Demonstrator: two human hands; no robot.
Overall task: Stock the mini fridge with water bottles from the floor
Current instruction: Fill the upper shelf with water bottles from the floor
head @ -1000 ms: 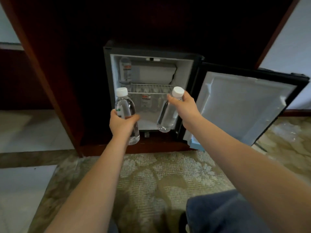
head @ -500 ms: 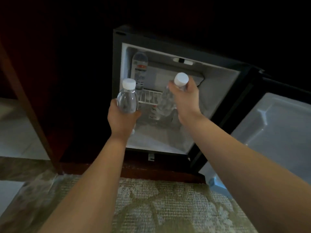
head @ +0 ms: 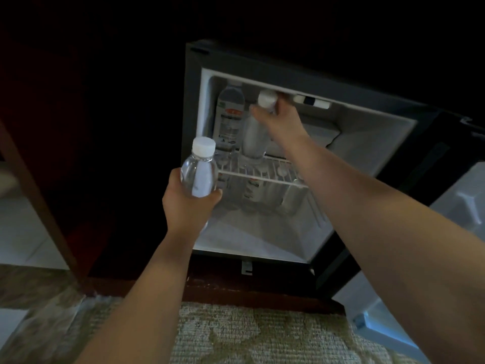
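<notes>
The head camera, the only view, looks down into the open mini fridge (head: 367, 158), which sits low in a dark wooden cabinet (head: 39, 206), with its door (head: 459, 206) swung out to the right.

The right hand (head: 279, 119) is inside the upper compartment. Its fingers are curled round the neck of the right bottle (head: 253, 137), just under the white cap. The base of this bottle is at the level of the wire shelf (head: 262, 177); whether it already touches the wires cannot be told. Just beside it on the left is a standing bottle (head: 230, 114), upright against the left wall. Under the shelf some lower bottles (head: 253, 190) are visible, though dimly.

The left hand (head: 187, 206) grips the left bottle (head: 199, 177) round its lower body, upright, in front of the fridge opening and outside it.

The step in hand seems to be setting the right bottle on the shelf. To do it well, the base should probably come down flat across two wires, not between them, and close beside the standing bottle without knocking it. The cap is very near the fridge ceiling, so the bottle wants to go down straight. The fingers should let go only once the bottle stands by itself. The left bottle can probably go next to it, further right.
</notes>
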